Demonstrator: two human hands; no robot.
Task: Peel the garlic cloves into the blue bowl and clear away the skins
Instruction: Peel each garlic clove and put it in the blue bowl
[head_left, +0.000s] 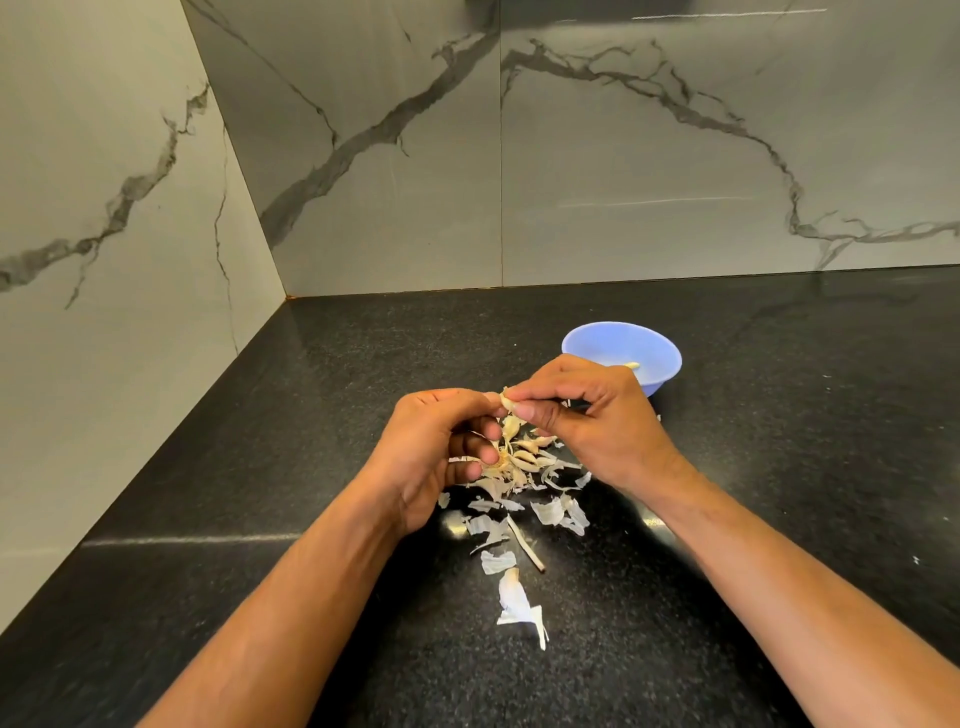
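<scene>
Marble-veined wall panels (571, 156) rise behind a black speckled table (779, 467). On it, to the far right, sits the blue bowl (597, 345), one peeled clove (631, 365) inside. Both hands meet above the table's middle: the left hand (431, 447) and the right hand (597, 421) each have their grip closed on one garlic clove (506, 401), pinched between fingertips. Beneath them lies a heap of unpeeled cloves (524, 457), and papery skins (519, 603) are scattered toward the near edge, beside a dry stem (524, 543).
</scene>
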